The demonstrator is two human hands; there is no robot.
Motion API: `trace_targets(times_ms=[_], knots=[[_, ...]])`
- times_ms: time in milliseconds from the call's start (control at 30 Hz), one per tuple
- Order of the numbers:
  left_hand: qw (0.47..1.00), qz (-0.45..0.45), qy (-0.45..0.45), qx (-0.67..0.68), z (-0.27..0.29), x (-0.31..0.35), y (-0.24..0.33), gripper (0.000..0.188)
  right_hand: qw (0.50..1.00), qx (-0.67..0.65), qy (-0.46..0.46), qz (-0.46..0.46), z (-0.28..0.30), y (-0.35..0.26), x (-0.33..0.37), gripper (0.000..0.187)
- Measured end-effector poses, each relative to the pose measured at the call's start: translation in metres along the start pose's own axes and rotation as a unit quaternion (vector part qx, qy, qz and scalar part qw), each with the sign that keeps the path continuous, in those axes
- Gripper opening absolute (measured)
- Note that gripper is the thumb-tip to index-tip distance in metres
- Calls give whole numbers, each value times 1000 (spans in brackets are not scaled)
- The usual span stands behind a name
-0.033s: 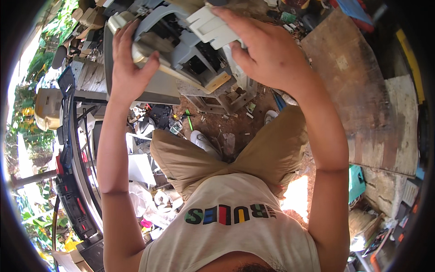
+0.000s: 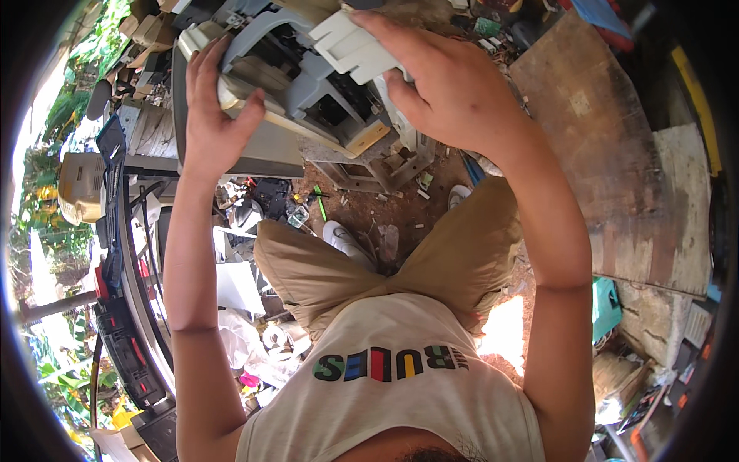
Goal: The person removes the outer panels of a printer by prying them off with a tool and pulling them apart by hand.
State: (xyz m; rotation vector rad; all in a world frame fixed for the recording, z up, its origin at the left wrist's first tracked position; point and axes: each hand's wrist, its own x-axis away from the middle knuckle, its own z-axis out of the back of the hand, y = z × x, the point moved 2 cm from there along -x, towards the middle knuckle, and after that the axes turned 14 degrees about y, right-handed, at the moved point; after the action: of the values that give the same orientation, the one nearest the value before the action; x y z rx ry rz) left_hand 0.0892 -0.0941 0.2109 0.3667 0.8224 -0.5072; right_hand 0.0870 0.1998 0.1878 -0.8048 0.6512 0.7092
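My left hand [image 2: 212, 115] reaches to the upper left, its fingers and thumb laid round the cream edge of a grey plastic machine housing [image 2: 312, 92]. Openings and dark hollows show inside the housing. In my right hand [image 2: 458, 96] is a pale plastic panel [image 2: 356, 52] with slots cut along one side, pinched between thumb and fingers. The panel is held over the right part of the housing, and my fingers cover its right end. Whether panel and housing touch, I cannot tell.
A grey stool-like block [image 2: 369, 175] stands beneath the housing. Bits of scrap litter the dirt floor [image 2: 362, 204] by my shoes. Worn plywood [image 2: 593, 146] lies at right, near a teal plastic case [image 2: 606, 308]. Dark metal bars and clutter line the left side.
Both hands, with the panel and the housing, have shifted slightly to the left. My hold on each looks the same.
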Motion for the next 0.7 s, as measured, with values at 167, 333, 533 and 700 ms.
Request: trace_targets(times_ms=[167,333,533,700], knots=[[1000,-3,-9,-8,-6,-5,-2,67,999,-5,35,25,-4,5,-3,63],[1000,1,-9,3,-7,-6,-2,66,998,-12,47,32,-8,12,-4,61],[1000,-4,-1,10,-2,2,1,66,1000,-7,19,6,-1,-7,-2,62],[1000,-24,10,1,-2,4,1,65,999,-7,33,3,-8,-9,2,63]])
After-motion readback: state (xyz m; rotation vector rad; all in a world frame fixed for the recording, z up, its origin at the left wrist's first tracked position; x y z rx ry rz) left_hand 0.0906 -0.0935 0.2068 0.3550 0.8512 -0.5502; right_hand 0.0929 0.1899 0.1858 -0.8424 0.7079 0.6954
